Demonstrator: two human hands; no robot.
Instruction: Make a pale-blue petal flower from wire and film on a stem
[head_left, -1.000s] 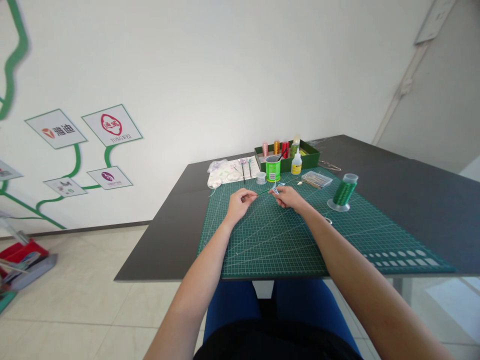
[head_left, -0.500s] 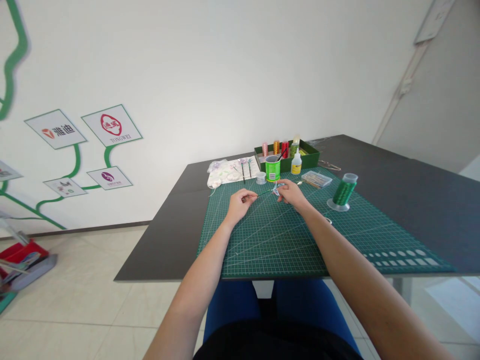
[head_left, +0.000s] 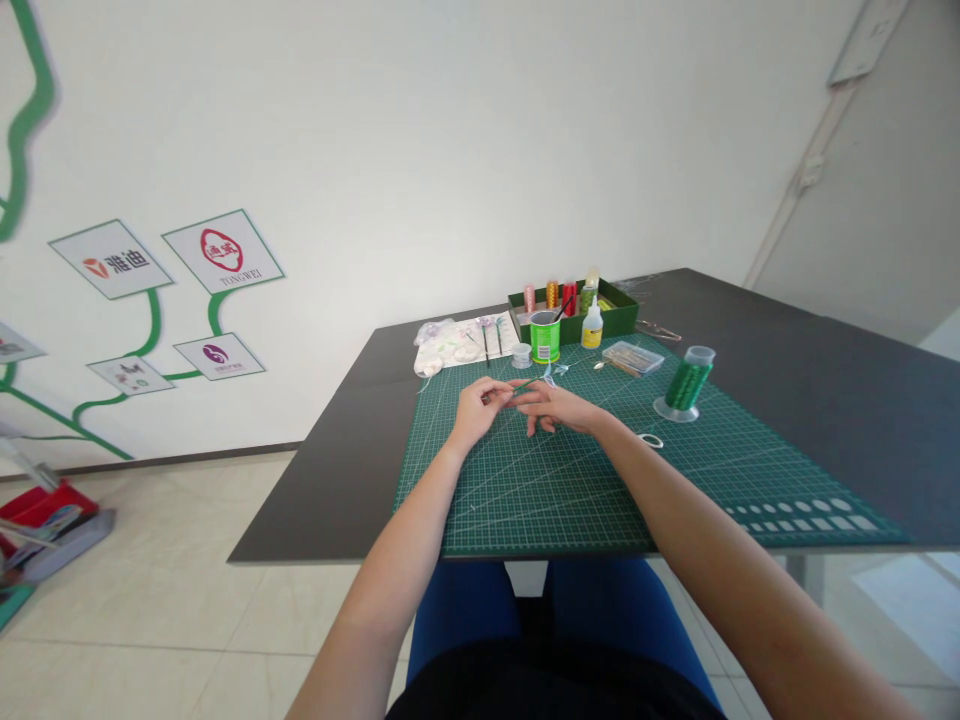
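Note:
Above the green cutting mat, my left hand pinches a thin green stem between thumb and fingertips. Pale blue and white loops show at the stem's far end. My right hand lies alongside with its fingers stretched toward the left fingertips, close under the stem. Whether those fingers touch the stem I cannot tell. To the right stands a spool of green thread on a clear round base. A white ring lies partly beside my right forearm.
Behind the hands stand a green can, a glue bottle and a small white spool. A dark green box holds several thread spools. Nearby are a clear case, scissors and a white sheet with finished pieces.
My right hand has moved left and down from the blue loops toward my left fingertips, its fingers now stretched out. My left hand keeps its pinch on the stem, nearly still.

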